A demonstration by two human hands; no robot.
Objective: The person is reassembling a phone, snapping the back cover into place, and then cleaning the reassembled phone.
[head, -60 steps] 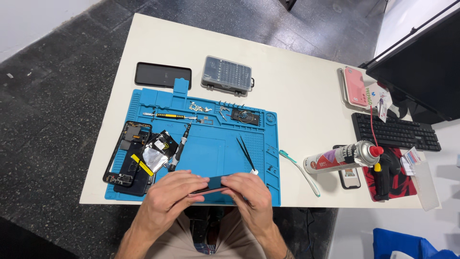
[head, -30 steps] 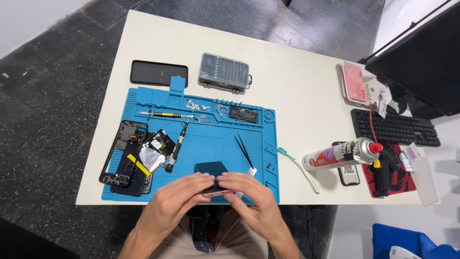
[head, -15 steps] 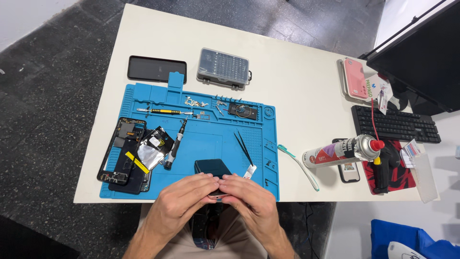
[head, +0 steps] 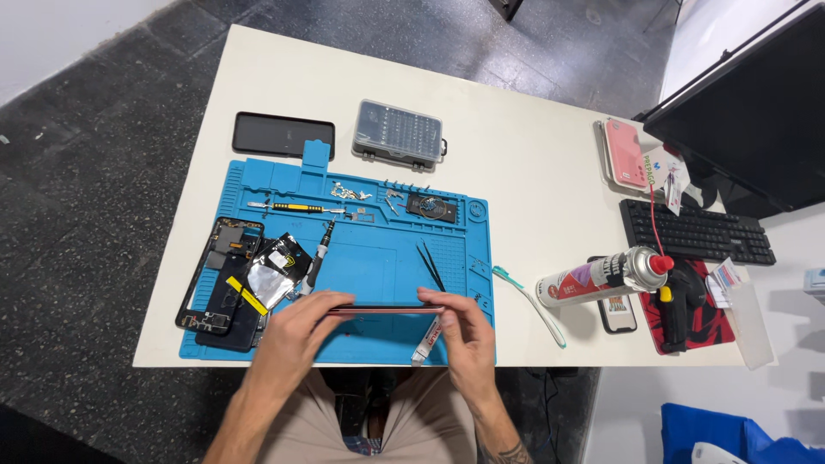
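phone (head: 387,309) | now turned edge-on | left hand (head: 296,331) + right hand (head: 464,331) grip ends

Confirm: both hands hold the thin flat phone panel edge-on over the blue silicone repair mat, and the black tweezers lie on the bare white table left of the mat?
Not quite. The head view shows the left hand and right hand holding the thin flat phone panel edge-on over the blue silicone repair mat, but the black tweezers lie on the mat itself, near its right side, not on the white table.
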